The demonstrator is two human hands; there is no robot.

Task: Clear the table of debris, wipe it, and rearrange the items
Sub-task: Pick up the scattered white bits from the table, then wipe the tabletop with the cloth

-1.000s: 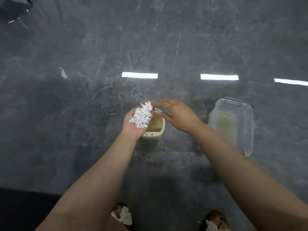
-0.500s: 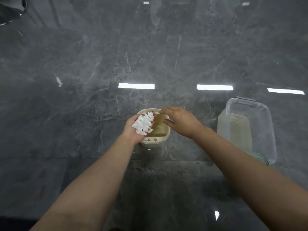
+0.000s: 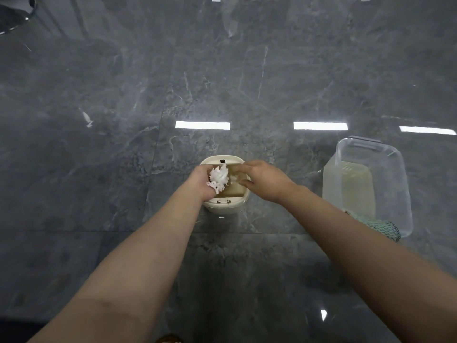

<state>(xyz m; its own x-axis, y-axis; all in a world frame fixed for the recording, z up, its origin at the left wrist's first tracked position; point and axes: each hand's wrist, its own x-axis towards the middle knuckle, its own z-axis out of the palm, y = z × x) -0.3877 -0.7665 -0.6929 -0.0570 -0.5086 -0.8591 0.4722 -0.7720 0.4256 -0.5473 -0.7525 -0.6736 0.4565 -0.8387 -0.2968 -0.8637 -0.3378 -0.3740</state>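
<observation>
left hand [image 3: 201, 183]: cupped over the near-left rim of a small cream bin [image 3: 225, 206], palm turned inward, fingers curled round a loose wad of white paper scraps [image 3: 218, 179]. scraps bunched against the palm, a few strands dangling from the lower edge, held directly above the bin's open mouth.

right hand [image 3: 263, 179]: reached in from the right, over the far-right part of the same opening, back of the hand toward the camera. fingers extended toward the scraps, fingertips near or perhaps just touching the wad; contact too blurred to settle. nothing gripped there, as far as visible, fingers loosely straight.

bin: stood upright on the dark grey marble floor [image 3: 123, 194], rounded-square top, brownish interior partly hidden by both hands, two small hinge-like tabs on the near edge and a small dark notch on the far edge.

to the right, well apart from the bin: a clear plastic tub [image 3: 371, 149], also on the floor, with pale cloudy liquid inside. a teal knitted cloth [image 3: 380, 227] at the tub's near end, partly behind the right forearm; whether draped over the rim or lying beside it, unclear.

farther out: bright rectangular light reflections [image 3: 202, 125] in a row on the polished floor beyond the bin.
</observation>
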